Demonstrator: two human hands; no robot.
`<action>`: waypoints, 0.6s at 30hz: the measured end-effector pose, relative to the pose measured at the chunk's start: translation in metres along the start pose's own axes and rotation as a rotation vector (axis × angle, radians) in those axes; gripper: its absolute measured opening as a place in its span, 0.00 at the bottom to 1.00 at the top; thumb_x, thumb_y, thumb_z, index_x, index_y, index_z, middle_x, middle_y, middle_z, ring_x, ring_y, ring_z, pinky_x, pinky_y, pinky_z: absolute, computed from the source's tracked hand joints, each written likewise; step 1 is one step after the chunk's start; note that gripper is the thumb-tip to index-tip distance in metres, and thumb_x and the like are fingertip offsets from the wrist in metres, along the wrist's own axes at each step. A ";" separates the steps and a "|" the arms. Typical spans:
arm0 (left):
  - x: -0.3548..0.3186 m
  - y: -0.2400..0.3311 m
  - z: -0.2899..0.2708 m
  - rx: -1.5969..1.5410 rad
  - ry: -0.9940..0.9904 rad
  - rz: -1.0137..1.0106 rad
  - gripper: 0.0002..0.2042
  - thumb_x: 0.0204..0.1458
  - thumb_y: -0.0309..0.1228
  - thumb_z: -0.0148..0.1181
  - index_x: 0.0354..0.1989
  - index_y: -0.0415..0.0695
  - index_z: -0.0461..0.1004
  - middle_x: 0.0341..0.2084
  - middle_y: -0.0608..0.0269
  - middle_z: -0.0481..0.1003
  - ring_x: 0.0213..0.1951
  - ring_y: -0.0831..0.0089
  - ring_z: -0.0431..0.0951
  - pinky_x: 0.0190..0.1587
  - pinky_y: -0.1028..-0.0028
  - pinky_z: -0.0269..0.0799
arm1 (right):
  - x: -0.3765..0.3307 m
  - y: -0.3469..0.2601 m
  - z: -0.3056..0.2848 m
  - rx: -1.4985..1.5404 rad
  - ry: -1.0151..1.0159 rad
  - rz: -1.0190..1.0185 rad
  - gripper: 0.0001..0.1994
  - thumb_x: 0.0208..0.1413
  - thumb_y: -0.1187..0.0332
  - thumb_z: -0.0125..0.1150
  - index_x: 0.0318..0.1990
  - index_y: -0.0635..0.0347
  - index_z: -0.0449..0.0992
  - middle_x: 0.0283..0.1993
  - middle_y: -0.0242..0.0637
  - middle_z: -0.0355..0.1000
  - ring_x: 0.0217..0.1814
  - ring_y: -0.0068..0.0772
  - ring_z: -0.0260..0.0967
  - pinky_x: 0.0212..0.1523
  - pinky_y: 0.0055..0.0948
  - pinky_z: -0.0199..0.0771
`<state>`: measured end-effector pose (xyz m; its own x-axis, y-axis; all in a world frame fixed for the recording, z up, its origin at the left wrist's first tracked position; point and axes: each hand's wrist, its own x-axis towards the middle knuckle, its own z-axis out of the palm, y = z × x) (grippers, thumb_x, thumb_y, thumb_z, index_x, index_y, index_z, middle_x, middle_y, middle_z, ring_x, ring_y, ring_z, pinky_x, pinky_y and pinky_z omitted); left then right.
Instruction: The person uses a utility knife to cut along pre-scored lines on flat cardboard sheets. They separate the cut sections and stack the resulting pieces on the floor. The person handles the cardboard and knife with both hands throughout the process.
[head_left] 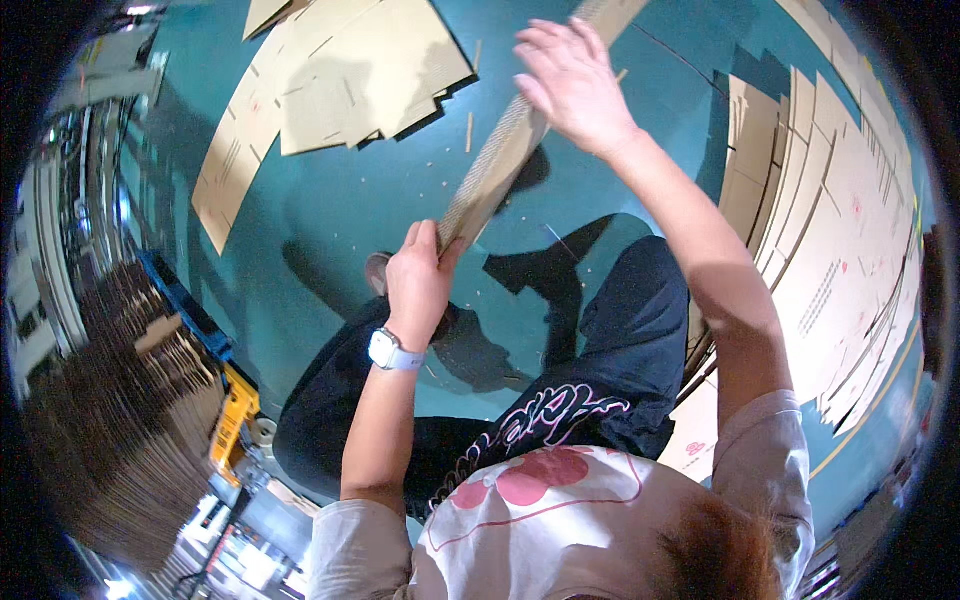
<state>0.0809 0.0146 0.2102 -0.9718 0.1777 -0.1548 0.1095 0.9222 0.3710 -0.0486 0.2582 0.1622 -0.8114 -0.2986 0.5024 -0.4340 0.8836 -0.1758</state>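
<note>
A long, narrow piece of corrugated cardboard [490, 172] slants from the middle of the head view up to the top edge, its fluted side showing. My left hand [417, 280], with a pale watch [384, 348] on the wrist, is closed around its near end. Farther up, my right hand [575, 88] lies across the cardboard with the fingers stretched out and apart. The palm hides part of the piece, which continues past the hand. My bent legs [630, 320] in dark trousers are below.
Flat cardboard sheets [365, 75] lie on the green floor [400, 185] at far left. Overlapping sheets [830, 250] spread along the right. A thick cardboard stack [120, 420] stands at left beside a yellow-and-blue metal frame [233, 420]. Small scraps dot the floor.
</note>
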 end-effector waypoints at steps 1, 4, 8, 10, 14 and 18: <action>-0.004 -0.008 -0.003 -0.042 0.005 -0.007 0.12 0.47 0.32 0.59 0.32 0.36 0.67 0.26 0.47 0.71 0.28 0.48 0.72 0.29 0.60 0.67 | 0.004 0.002 0.004 -0.009 0.004 -0.058 0.18 0.55 0.55 0.48 0.45 0.58 0.71 0.51 0.37 0.66 0.61 0.32 0.57 0.66 0.41 0.42; -0.017 -0.032 -0.013 -0.287 -0.047 -0.154 0.11 0.49 0.32 0.58 0.36 0.36 0.72 0.27 0.51 0.73 0.27 0.61 0.75 0.30 0.68 0.70 | 0.007 0.008 0.005 -0.026 -0.037 -0.091 0.16 0.56 0.57 0.48 0.44 0.58 0.71 0.49 0.36 0.67 0.60 0.34 0.58 0.65 0.42 0.44; -0.064 -0.086 0.006 -1.179 0.329 -0.533 0.31 0.61 0.50 0.28 0.47 0.34 0.71 0.47 0.52 0.71 0.53 0.64 0.68 0.57 0.68 0.58 | 0.009 0.010 0.008 -0.016 -0.072 -0.175 0.14 0.57 0.60 0.47 0.44 0.58 0.70 0.49 0.37 0.67 0.59 0.36 0.58 0.64 0.42 0.46; -0.082 -0.106 0.035 -1.355 0.533 -0.745 0.29 0.61 0.49 0.33 0.50 0.34 0.68 0.50 0.51 0.69 0.55 0.63 0.66 0.59 0.68 0.55 | 0.016 0.007 0.007 -0.014 -0.090 -0.220 0.13 0.58 0.62 0.45 0.44 0.58 0.70 0.50 0.37 0.66 0.60 0.37 0.58 0.63 0.42 0.47; -0.109 -0.125 0.111 -1.318 0.365 -0.883 0.28 0.59 0.52 0.37 0.57 0.40 0.62 0.58 0.56 0.61 0.61 0.65 0.57 0.63 0.65 0.46 | 0.022 0.015 0.014 -0.050 -0.131 -0.236 0.14 0.61 0.62 0.40 0.44 0.58 0.69 0.52 0.36 0.66 0.60 0.37 0.57 0.63 0.41 0.47; -0.100 -0.083 0.117 -1.549 0.243 -0.812 0.32 0.58 0.56 0.33 0.64 0.45 0.48 0.65 0.57 0.46 0.66 0.65 0.43 0.64 0.65 0.41 | 0.026 0.022 0.019 -0.067 -0.181 -0.259 0.16 0.62 0.60 0.38 0.44 0.60 0.70 0.52 0.38 0.66 0.60 0.40 0.58 0.62 0.41 0.50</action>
<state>0.1937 -0.0400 0.0879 -0.6976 -0.3008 -0.6503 -0.5125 -0.4247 0.7463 -0.0868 0.2635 0.1557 -0.7365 -0.5707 0.3632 -0.6133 0.7898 -0.0026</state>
